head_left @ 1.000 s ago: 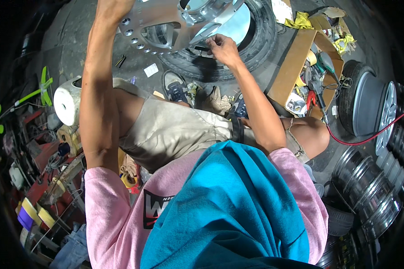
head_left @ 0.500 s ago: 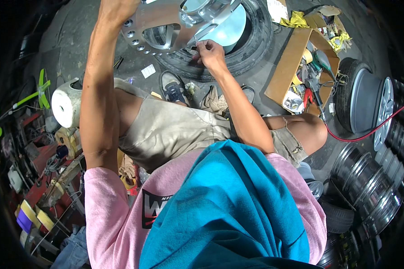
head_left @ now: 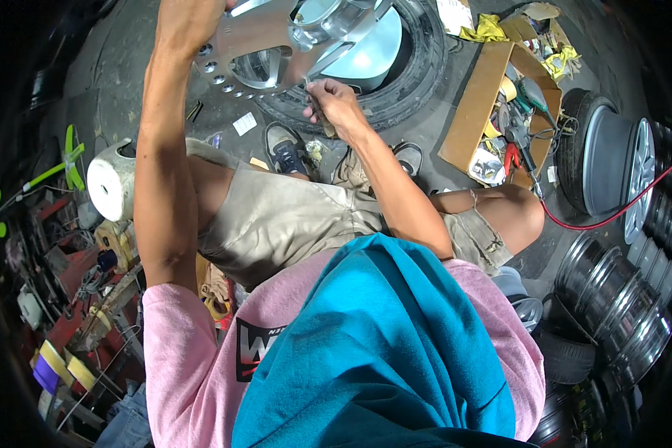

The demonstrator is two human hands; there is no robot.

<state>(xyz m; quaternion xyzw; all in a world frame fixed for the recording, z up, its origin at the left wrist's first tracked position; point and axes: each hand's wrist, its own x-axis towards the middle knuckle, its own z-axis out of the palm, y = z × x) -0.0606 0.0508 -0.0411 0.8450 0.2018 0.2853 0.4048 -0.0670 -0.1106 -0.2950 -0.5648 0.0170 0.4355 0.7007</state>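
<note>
A bare silver wheel face (head_left: 257,33), with oval windows and a row of bolt holes along its edge, is tilted at the top of the view, above a black tire lying flat (head_left: 425,75). My left hand (head_left: 194,26) grips its left edge; most of those fingers are cut off by the frame. Just below a spoke's lower edge, my right hand (head_left: 337,106) is closed in a pinch. Something small and dark shows at its fingers, too unclear to name. A pale blue-grey round surface (head_left: 377,56) shows inside the tire.
A cardboard box (head_left: 470,112) of tools and tape rolls stands to the right. Beyond it are an upright tire and wheel (head_left: 612,164), a red hose (head_left: 586,230) and stacked chrome rims (head_left: 612,299). A white cylindrical object (head_left: 108,183) and cluttered equipment (head_left: 75,276) lie left.
The wheel face has shifted slightly left. My right hand has moved left and a little down along its edge, still pinched. My left hand has moved slightly left with the wheel.
</note>
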